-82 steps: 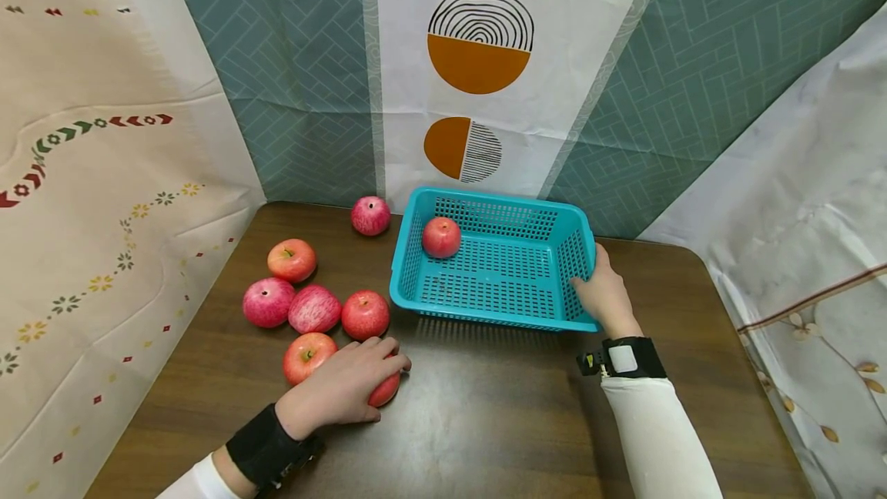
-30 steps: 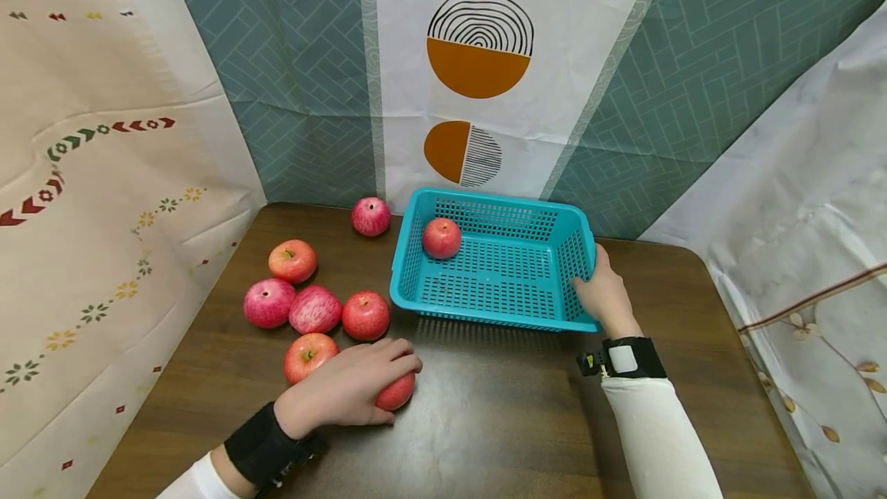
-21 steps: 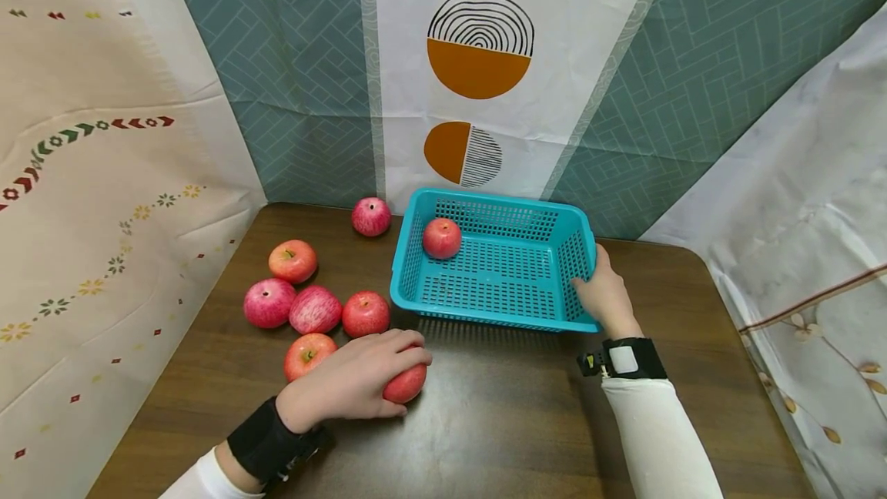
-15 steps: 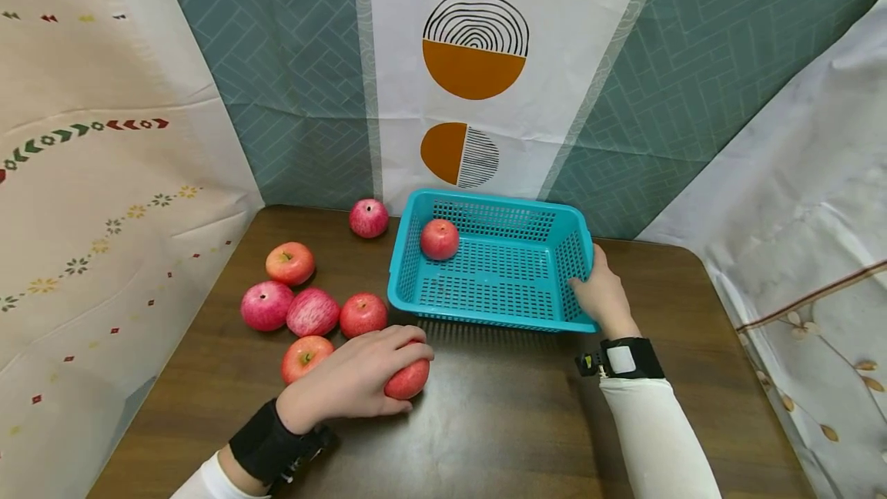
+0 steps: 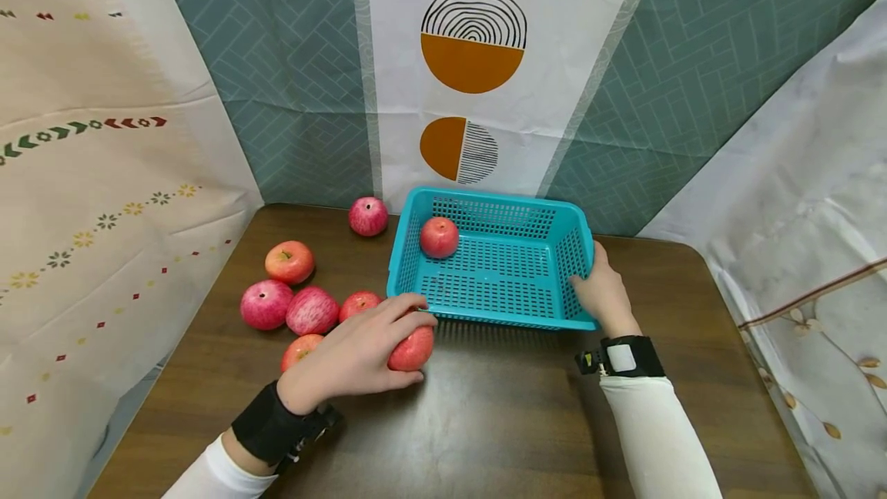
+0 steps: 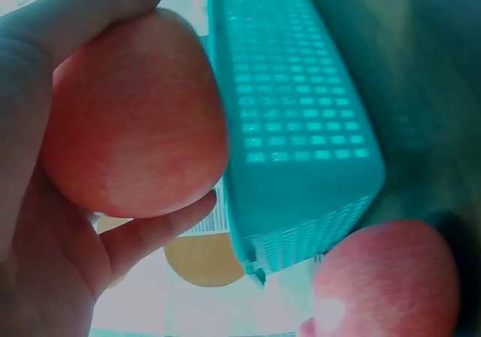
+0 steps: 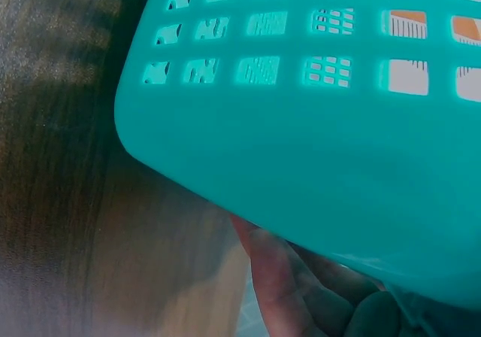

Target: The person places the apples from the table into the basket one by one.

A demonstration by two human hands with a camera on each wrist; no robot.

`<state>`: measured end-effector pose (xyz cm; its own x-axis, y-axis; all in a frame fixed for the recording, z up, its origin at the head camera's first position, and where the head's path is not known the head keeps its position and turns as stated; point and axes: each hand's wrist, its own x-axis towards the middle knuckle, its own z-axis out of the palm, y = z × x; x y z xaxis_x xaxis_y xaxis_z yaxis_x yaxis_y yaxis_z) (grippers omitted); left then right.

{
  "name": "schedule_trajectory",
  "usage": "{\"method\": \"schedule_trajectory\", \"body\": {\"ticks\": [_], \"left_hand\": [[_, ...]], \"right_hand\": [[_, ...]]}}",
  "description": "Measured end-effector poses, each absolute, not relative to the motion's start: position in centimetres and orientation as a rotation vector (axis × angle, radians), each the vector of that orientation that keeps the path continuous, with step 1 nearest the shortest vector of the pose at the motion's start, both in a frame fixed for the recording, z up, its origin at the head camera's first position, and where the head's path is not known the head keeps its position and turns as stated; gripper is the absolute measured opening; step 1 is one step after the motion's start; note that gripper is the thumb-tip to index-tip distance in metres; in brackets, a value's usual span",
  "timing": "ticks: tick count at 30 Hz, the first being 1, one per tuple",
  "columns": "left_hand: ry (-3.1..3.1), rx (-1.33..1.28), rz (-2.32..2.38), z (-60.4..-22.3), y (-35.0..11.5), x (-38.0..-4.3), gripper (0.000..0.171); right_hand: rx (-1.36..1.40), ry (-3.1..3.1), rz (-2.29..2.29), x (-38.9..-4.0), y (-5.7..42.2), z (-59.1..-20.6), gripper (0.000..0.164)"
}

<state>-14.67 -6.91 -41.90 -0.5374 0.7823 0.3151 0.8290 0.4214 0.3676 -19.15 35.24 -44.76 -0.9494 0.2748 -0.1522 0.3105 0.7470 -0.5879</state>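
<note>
1. Held apple (image 5: pixel 412 348): red, in person's L hand (image 5: pixel 356 353), just off near L corner of basket (image 5: pixel 509 264). Dirs per head view, 12 o'clock = away from person. Contact w/ basket & clearance from table (image 5: pixel 527 422): can't tell.
2. L hand: grasping held apple, fingers & thumb curled round it. L wrist view confirms grip on both sides.
3. Basket: turquoise plastic, perforated, rectangular, upright on table; lies at 1–2 o'clock of held apple.
4. R hand (image 5: pixel 604 295): grasping basket at its 3 o'clock end, thumb over inner side of wall, fingers outside. R wrist view shows part of fingers only, rest hidden by basket.
5. Basket contents: one red apple (image 5: pixel 440 237), toward 10 o'clock side.
6. Loose apples on table, from held apple:
 - partly hidden apple (image 5: pixel 359 303), 10 o'clock, behind L hand, near basket;
 - orange-red apple (image 5: pixel 299 350), 9 o'clock, also partly covered by L hand;
 - striped apple (image 5: pixel 313 310), btwn 9 & 10 o'clock;
 - pink apple (image 5: pixel 266 304), just beside striped apple, at latter's 9 o'clock;
 - stem-up apple (image 5: pixel 289 261), 10 o'clock, farther out;
 - far apple (image 5: pixel 369 216), 11 o'clock, near table's back edge.
7. Wrists: black strap on each; white sleeves.
8. Surrounds: green backdrop (image 5: pixel 298 83) at 12 o'clock, white ctr panel w/ orange/black round prints; patterned cream cloth (image 5: pixel 104 214) at 9–10 o'clock; pale cloth (image 5: pixel 783 175) at 2–3 o'clock. Table: brown, wood-grain.
</note>
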Motion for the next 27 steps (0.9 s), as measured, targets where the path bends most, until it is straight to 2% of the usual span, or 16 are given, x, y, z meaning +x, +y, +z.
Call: {"method": "schedule_trajectory", "body": {"ticks": [10, 20, 27], "left_hand": [[-2.491, -1.383, -0.755, -41.1, -6.2, -16.3, 0.065], [-2.471, -1.368, -0.780, -41.0, -3.8, -18.8, 0.046], [-2.545, -1.291, -0.799, -41.6, -2.5, -20.3, 0.045]], "right_hand": [[0.482, 2.893, -0.986, -19.2, 35.4, -44.8, 0.081], [0.492, 2.879, -0.978, -19.3, 35.3, -44.5, 0.082], [0.490, 2.882, -0.987, -19.3, 35.4, -44.4, 0.082]]}}
